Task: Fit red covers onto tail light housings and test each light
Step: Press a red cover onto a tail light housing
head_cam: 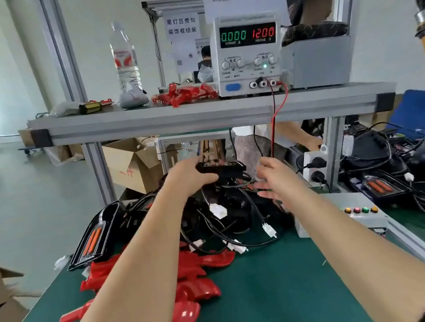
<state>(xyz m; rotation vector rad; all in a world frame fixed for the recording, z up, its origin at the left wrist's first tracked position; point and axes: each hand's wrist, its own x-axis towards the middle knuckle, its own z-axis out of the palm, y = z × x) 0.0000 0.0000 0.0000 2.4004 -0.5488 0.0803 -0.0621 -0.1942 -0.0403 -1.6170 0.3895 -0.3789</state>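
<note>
**Housing up, tangle risk below**

Your L hand (pixel 191 177) grips a black housing (pixel 221 169), held over the pile (pixel 241 201) at 12 o'clock. Your R hand (pixel 276 178) is spread wide with nothing in it, hovering by the cables at 1 o'clock.

Watch the wiring: it looks knotted. Yank it and you may drag other units along or strain a white connector (pixel 217 210).

The red covers (pixel 197 288) sit at 7 o'clock by your L forearm, so an elbow sweep could push them off the bench (pixel 271 292).

The PSU (pixel 249 55) reads 12.00 V, 0.000 A. Its leads (pixel 274 121) are prob. live, so touching ends = short.
</note>
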